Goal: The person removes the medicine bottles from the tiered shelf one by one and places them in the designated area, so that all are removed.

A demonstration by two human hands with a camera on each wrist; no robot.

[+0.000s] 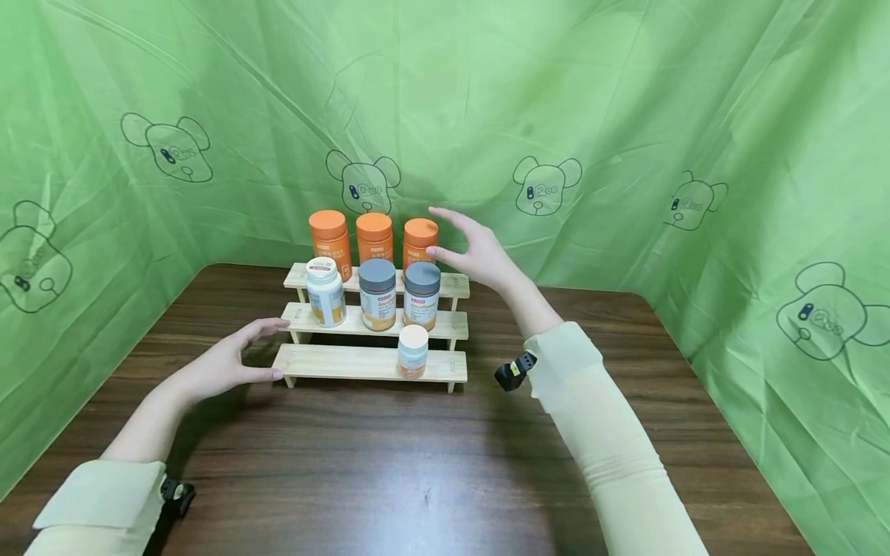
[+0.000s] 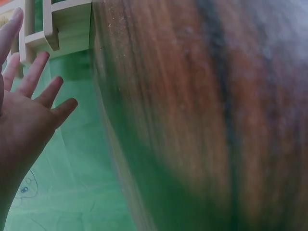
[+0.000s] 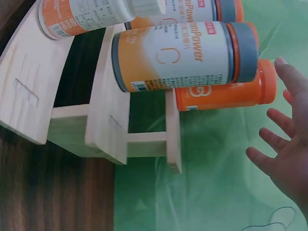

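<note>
A three-step wooden display rack (image 1: 341, 361) holds several bottles. My right hand (image 1: 480, 251) reaches to the top step with fingers spread, its thumb tip overlapping the right orange bottle (image 1: 417, 234) in the head view. In the right wrist view, the fingertips are by that bottle's orange lid (image 3: 267, 82), and the palm holds nothing. My left hand (image 1: 215, 367) is at the rack's left end, thumb by the bottom step and fingers by the middle one. Its fingers are extended and loosely spread in the left wrist view, with nothing in them.
Two more orange bottles, left (image 1: 331, 239) and middle (image 1: 375, 235), share the top step. The middle step carries a white bottle (image 1: 325, 297) and two grey-lidded bottles (image 1: 378, 300). A small white-capped bottle (image 1: 413, 354) stands on the bottom step. Green cloth (image 1: 452, 100) surrounds the dark wooden table (image 1: 389, 471).
</note>
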